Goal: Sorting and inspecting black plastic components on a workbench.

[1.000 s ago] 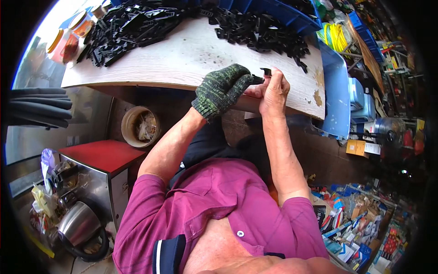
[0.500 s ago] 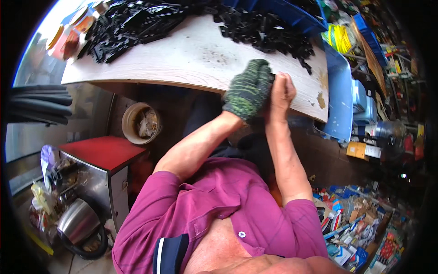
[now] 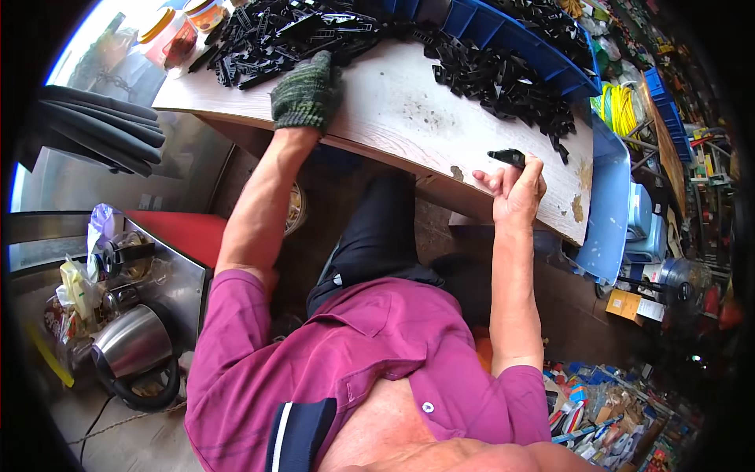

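Observation:
My right hand [image 3: 517,189] is above the front edge of the table, gripping a small black plastic piece [image 3: 507,156] between thumb and fingers. The piece is slim and glossy, and it points left. My left hand [image 3: 303,96], in a green and black knitted glove, is at the near edge of a heap of long black plastic parts [image 3: 291,35] at the far left of the table. Its back faces up and hides most of the fingers, so its grip does not show. Another heap of smaller black parts [image 3: 503,86] lies at the right.
The white table [image 3: 385,110] has worn patches. A blue crate [image 3: 503,35] with black parts stands at its far right, and a light-blue tub [image 3: 605,204] adjoins its right end. Lidded jars [image 3: 167,39] stand far left. A steel kettle [image 3: 135,346] is at lower left.
My hands were together at the front edge of the table. The gloved left hand has moved left to the heap of long parts; the right has moved slightly right and lower, with the black piece now visible.

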